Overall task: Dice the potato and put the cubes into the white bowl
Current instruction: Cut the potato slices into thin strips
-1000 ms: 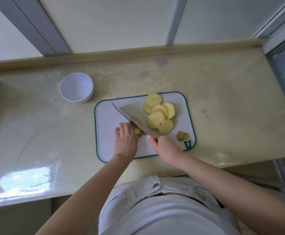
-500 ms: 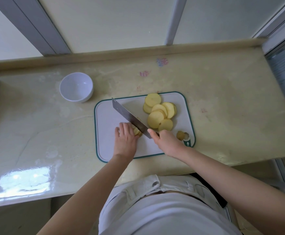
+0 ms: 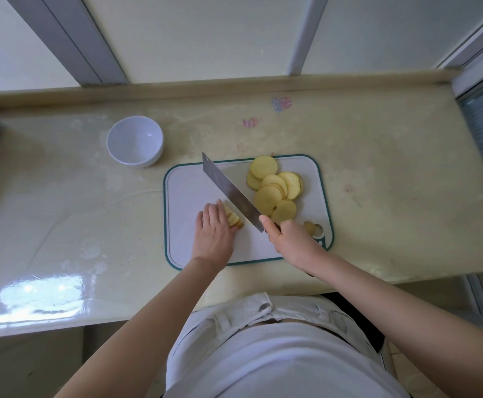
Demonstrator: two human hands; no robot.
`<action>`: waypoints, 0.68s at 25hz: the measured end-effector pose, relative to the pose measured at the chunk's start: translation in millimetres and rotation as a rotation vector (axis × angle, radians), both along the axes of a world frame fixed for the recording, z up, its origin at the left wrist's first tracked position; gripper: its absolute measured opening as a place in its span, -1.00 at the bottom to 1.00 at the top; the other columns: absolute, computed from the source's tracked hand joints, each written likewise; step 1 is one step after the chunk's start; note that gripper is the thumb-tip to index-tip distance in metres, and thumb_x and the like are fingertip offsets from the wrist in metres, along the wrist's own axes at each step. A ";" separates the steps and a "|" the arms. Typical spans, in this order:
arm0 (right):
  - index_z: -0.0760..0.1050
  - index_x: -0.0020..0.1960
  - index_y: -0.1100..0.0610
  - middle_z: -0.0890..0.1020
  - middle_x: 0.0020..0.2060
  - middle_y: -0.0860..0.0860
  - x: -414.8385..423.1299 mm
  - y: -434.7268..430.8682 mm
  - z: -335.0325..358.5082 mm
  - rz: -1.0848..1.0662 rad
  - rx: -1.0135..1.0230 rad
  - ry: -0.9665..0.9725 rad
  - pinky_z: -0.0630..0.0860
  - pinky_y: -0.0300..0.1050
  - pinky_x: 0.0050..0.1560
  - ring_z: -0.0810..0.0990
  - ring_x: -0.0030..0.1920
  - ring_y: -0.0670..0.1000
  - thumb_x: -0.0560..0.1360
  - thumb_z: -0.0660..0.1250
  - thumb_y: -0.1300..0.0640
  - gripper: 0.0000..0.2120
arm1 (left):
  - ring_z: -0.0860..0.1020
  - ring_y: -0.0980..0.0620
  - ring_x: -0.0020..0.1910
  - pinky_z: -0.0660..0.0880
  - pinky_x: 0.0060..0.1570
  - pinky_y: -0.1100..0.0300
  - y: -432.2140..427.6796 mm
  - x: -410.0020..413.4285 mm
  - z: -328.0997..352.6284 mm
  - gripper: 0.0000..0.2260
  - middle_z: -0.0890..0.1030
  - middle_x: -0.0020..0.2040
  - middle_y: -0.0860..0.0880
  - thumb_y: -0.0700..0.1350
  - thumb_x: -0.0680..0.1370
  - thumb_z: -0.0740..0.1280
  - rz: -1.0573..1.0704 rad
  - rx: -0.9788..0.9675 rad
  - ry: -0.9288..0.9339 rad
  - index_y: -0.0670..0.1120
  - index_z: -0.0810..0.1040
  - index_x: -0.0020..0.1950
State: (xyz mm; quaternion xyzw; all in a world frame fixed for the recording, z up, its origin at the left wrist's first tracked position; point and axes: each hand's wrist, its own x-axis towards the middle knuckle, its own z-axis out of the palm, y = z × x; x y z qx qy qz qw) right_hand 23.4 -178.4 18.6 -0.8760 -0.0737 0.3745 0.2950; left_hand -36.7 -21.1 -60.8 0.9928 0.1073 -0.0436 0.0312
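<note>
Has swung the knife [image 3: 228, 191] up off the cut, tip now over the far edge of the cutting board [image 3: 183, 196] on the tabletop [image 3: 378, 168]. Grips the handle in the right hand [image 3: 287, 239] at the board's near right; presses the left hand [image 3: 213, 235], fingers straight, on the fanned potato stack [image 3: 233, 218] mid-board, just left of the blade, long axis parallel to it. Leaves loose slices [image 3: 274, 191] far right, white bowl [image 3: 135, 142] empty beyond the far-left corner.
</note>
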 end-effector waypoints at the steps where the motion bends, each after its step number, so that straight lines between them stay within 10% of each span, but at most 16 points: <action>1: 0.23 -0.37 0.18 0.30 -0.50 0.05 -1.3 -1.1 0.5 0.000 -0.002 0.008 0.26 -0.09 -0.33 0.25 -0.49 0.03 0.58 0.02 -0.27 -0.42 | 0.52 -0.21 0.06 0.51 0.06 -0.01 0.0 -0.2 0.8 -0.44 0.52 0.04 -0.24 0.05 0.47 0.30 0.012 -0.020 -0.005 -0.36 0.40 0.28; 8: 0.27 -0.38 0.17 0.35 -0.48 0.06 -8.1 -1.1 6.1 0.032 -0.033 0.002 0.31 -0.08 -0.29 0.31 -0.45 0.04 0.57 0.00 -0.28 -0.42 | 0.46 -0.19 -0.01 0.48 0.04 -0.01 0.1 -1.9 4.8 -0.56 0.48 -0.02 -0.23 0.00 0.53 -0.01 -0.017 0.011 -0.004 -0.31 0.40 0.15; 17: 0.34 -0.31 0.20 0.40 -0.42 0.09 -10.2 3.0 12.4 0.074 -0.072 0.013 0.29 -0.09 -0.31 0.35 -0.40 0.07 0.58 -0.02 -0.28 -0.41 | 0.47 -0.19 0.00 0.47 0.06 0.00 -2.5 -0.6 9.7 -0.60 0.51 0.00 -0.22 -0.02 0.49 0.17 -0.010 0.087 0.098 -0.31 0.47 0.15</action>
